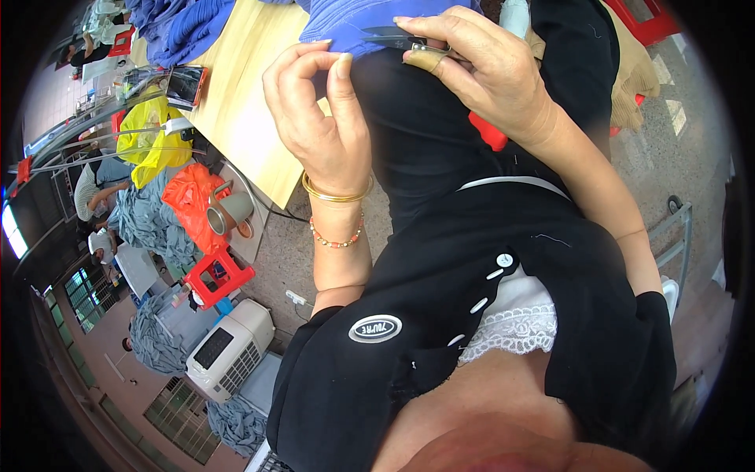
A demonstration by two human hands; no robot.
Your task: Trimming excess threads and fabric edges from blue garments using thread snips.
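Note:
A blue ribbed garment (354, 23) lies over my lap at the top of the view. My right hand (491, 75) is closed around small thread snips (393, 38), their dark blades pointing left over the cloth. A tan wrap (425, 59) covers the right thumb's tip. At the garment's near edge, my left hand (322, 118) has its fingers curled and the thumb close to the index finger. What is between those fingertips, if anything, is too small to make out. The snips' tips are a short way right of the left fingertips.
To the left is a light wooden table (244, 86) with more blue garments (185, 31) on it. Beyond stand yellow (145, 134) and orange bags (193, 197), a red stool (220, 275) and a white cooler-like machine (232, 346). A grey metal frame (672, 240) stands at right.

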